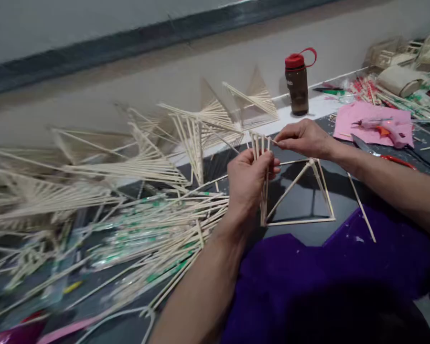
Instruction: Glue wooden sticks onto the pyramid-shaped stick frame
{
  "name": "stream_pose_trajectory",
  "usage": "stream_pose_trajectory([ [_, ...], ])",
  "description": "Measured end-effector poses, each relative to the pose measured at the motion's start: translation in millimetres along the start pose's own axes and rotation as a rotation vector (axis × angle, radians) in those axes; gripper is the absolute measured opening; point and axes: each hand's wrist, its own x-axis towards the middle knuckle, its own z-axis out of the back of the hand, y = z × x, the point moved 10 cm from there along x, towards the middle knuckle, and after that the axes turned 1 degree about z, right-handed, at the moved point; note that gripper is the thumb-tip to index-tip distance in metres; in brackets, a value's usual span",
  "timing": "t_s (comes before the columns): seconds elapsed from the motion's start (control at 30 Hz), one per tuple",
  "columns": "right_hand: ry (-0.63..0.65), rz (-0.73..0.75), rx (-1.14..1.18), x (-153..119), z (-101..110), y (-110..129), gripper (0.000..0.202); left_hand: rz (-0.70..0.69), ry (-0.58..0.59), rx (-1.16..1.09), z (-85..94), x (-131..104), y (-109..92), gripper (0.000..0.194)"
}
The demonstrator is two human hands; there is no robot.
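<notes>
My left hand is closed around several upright wooden sticks that form one side of a stick frame. The frame rests on the dark table, with a triangular part rising to a peak at its right. At the top of the upright sticks, my right hand pinches with thumb and forefinger; what lies between the fingertips looks like a stick's end, mostly hidden. A single loose stick lies to the right of the frame, partly over purple cloth.
Finished-looking stick structures line the wall at left. Loose sticks and wrappers cover the table's left. A bottle with a red lid stands behind. At right, a glue gun lies on pink cloth, beside red-handled scissors.
</notes>
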Motion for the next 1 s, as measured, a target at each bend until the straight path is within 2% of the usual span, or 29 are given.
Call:
stream_pose_trajectory([
  [0.27,0.013,-0.066,0.028,-2.6,0.1,-0.5,0.018,-0.015,-0.01,-0.003,0.2,1.8,-0.6,0.014],
  [0.43,-0.019,-0.13,0.231,-0.8,-2.5,-0.4,0.018,-0.029,-0.003,-0.001,1.7,1.4,-3.2,0.014],
  [0.6,0.059,-0.121,0.419,6.8,-14.4,7.6,0.028,-0.03,0.005,0.015,2.5,1.8,-3.3,0.016],
  [0.73,0.101,-0.112,0.504,12.0,-20.0,9.1,0.033,-0.021,0.011,0.012,2.7,2.7,-2.0,0.015],
  [1.0,0.106,-0.153,0.637,11.3,-26.6,3.1,0.034,-0.036,0.011,0.01,2.4,3.2,-2.0,0.017],
])
